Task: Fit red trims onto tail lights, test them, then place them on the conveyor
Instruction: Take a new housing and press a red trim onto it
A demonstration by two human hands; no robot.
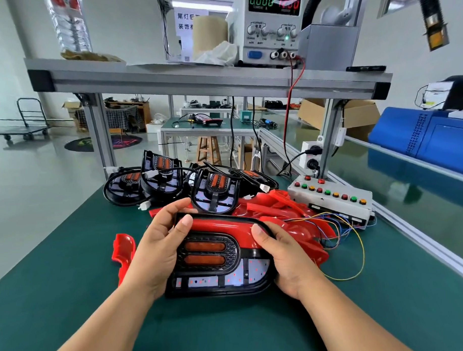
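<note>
A black tail light (215, 262) with two orange lenses lies on the green mat in front of me. A red trim (221, 225) sits along its far edge. My left hand (159, 246) grips the light's left end, thumb pressing on the trim. My right hand (286, 260) grips the right end, its thumb on the trim's right corner. More tail lights (173, 180) with cables are heaped behind. A pile of loose red trims (284, 213) lies to the right, and one single red trim (123, 251) lies at the left.
A white test box (331, 198) with coloured buttons and loose wires sits at the right. The green conveyor (422, 195) runs along the right side with a blue machine (428, 139) beyond it. A power supply (270, 27) stands on the aluminium shelf (195, 79) overhead.
</note>
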